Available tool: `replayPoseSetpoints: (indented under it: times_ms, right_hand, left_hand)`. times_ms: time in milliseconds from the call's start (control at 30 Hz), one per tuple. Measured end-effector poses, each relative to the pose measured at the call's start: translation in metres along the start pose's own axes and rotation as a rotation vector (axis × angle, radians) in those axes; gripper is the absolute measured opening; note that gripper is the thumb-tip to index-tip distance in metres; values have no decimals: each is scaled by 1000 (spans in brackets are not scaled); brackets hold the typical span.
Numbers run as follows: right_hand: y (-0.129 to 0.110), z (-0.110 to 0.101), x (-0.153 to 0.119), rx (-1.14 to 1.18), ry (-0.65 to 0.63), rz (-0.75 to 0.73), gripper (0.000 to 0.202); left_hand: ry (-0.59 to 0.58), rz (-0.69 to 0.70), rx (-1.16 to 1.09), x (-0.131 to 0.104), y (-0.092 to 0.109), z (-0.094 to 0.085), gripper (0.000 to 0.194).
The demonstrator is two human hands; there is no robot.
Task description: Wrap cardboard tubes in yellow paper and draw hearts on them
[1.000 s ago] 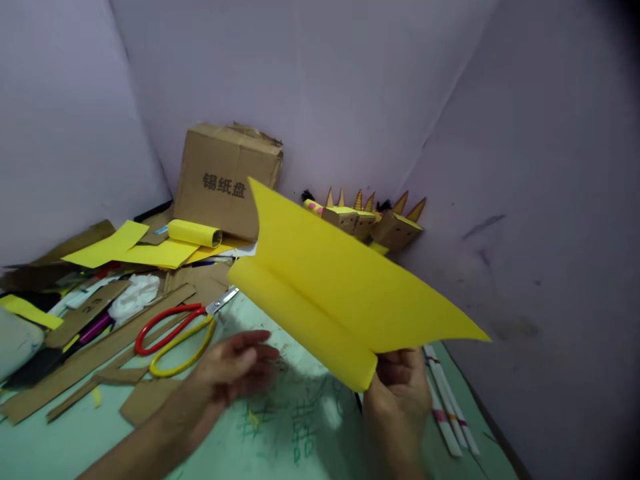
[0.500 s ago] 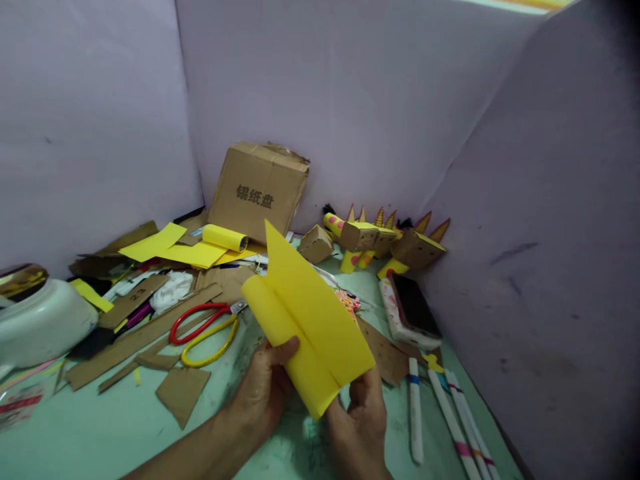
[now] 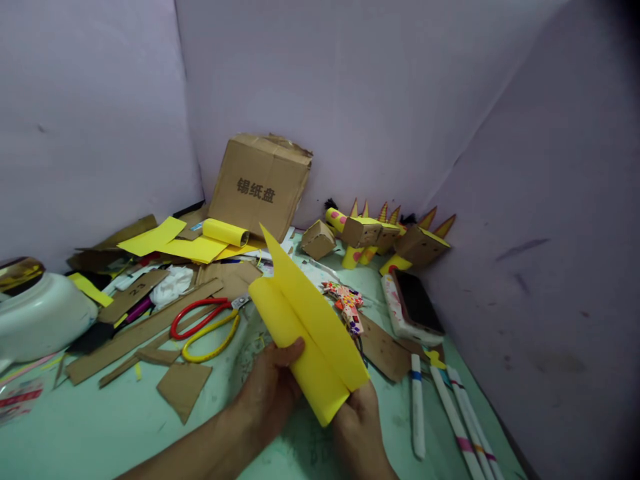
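Note:
Both hands hold a sheet of yellow paper [image 3: 307,333], partly rolled over itself on its left side, with a pointed upper corner sticking up. My left hand [image 3: 273,383] grips the roll from the left, its thumb pressed on top and the fingers underneath. At the lower right end, my right hand [image 3: 357,420] is closed around the paper's edge; most of its fingers are hidden behind the sheet. Left of the paper lie scissors [image 3: 210,328] with one red and one yellow handle. A colourful patterned object [image 3: 346,303] sits just behind the sheet.
At the back, a cardboard box [image 3: 260,183] leans near a yellow paper roll [image 3: 225,232]. Cardboard giraffe-like figures [image 3: 363,233] stand at back right. A phone [image 3: 417,300] rests on a tissue pack; white markers [image 3: 417,407] lie right. Cardboard scraps [image 3: 185,390] and a white container [image 3: 47,320] are left.
The right side of the yellow sheet has curled in, so it looks narrower and uncovers the patterned object behind. My right hand has closed in at the lower end of the roll.

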State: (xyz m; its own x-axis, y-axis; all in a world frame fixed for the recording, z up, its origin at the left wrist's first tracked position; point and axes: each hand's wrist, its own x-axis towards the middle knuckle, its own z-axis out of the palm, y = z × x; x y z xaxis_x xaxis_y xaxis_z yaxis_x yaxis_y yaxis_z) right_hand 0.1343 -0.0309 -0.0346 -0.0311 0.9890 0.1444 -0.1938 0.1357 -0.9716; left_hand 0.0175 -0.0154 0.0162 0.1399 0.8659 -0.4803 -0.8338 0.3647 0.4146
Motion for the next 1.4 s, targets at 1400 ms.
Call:
replayPoseSetpoints:
  times_ms: [1400]
  right_hand:
    - [-35,-7,3,-193,193,-10,33]
  left_hand:
    - [34,124,-45,6,42,-1,27]
